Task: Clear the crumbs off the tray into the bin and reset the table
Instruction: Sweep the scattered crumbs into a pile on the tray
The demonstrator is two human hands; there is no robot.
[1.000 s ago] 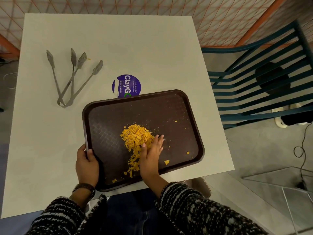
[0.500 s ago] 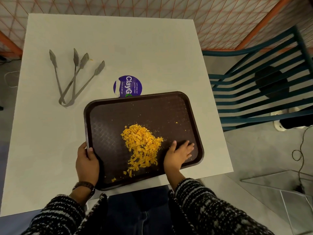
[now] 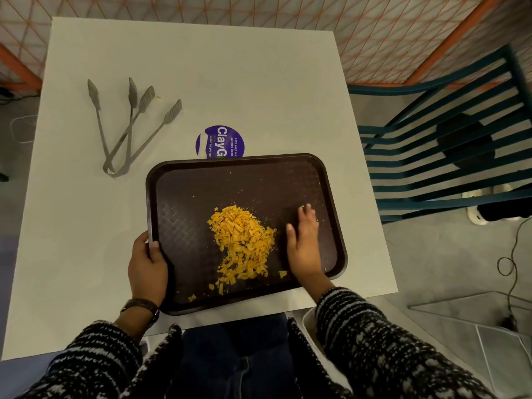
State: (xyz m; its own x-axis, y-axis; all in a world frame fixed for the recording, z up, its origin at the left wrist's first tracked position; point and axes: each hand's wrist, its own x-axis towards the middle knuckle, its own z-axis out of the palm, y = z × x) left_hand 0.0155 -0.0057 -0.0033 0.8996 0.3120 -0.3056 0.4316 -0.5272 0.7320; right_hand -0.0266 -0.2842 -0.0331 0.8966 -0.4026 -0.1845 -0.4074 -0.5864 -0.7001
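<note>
A dark brown tray (image 3: 259, 180) lies on the white table (image 3: 201, 82), its near edge over the table's front. A heap of orange crumbs (image 3: 241, 237) sits in the tray's middle, with a few strays near the front rim. My left hand (image 3: 146, 263) grips the tray's left rim, thumb over the edge. My right hand (image 3: 303, 240) rests flat on the tray surface just right of the heap, fingers together and pointing away, holding nothing. No bin is in view.
Two metal tongs (image 3: 129, 131) lie crossed at the table's left. A round purple sticker (image 3: 220, 142) shows just beyond the tray. A teal slatted chair (image 3: 446, 156) stands to the right; cables (image 3: 509, 254) trail on the floor.
My right hand left the crumb heap, swung out to the tray's right front corner, then moved up along the right side. The heap spread slightly rightward. My left hand kept its grip.
</note>
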